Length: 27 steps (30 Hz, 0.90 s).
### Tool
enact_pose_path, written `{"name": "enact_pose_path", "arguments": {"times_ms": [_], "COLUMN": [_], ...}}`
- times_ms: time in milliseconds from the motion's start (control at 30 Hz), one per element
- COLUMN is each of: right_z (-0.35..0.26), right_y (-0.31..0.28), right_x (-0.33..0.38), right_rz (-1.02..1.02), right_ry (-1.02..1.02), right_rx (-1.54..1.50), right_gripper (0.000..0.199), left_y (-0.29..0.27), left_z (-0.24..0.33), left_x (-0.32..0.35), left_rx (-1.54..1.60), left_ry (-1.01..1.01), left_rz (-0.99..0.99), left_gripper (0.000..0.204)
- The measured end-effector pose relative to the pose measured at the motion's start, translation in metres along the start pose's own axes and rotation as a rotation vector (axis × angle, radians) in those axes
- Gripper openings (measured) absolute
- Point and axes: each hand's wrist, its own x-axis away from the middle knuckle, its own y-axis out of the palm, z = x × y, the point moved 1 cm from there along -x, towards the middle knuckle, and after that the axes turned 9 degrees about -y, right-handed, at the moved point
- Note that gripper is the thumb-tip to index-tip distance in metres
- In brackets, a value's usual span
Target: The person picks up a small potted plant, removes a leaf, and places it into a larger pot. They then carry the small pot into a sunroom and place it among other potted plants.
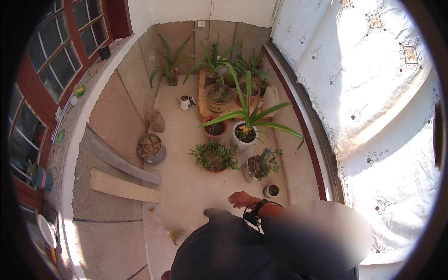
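While empty, right hand (242,199) above floor (186,186).

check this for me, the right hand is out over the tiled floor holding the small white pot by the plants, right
Not quite. In the head view the right hand is out over the tiled floor, but it is empty; the small white pot stands on the floor beside it, untouched.

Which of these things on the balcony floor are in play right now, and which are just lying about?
In play:
right hand, empty, held low over the floor
small dark pot beside it
leafy potted plant next to that

Lying about:
bucket of stones
wooden board
white watering can
plastic bottle
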Motion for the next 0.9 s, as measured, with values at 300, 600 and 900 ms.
{"name": "enact_pose_path", "arguments": {"times_ms": [300, 600, 900], "right_z": [-0.023, -0.029, 0.001], "right_y": [0.013, 0.007, -0.015], "right_x": [-0.017, -0.024, -0.039], "right_rz": [-0.07, -0.075, -0.173], "right_ry": [0.072, 0.113, -0.379], "right_rx": [-0.032, -0.007, 0.324], "right_gripper": [0.031, 0.03, 0.026], "left_y": [-0.004, -0.001, 0.009], "left_z": [-0.005, 0.003, 0.024], "left_x": [0.004, 0.006, 0.008], "left_rx": [0.028, 0.043, 0.047], "left_ry": [-0.03, -0.05, -0.066], "left_rz": [0.02, 0.025, 0.019], "left_gripper": [0.024, 0.024, 0.025]}}
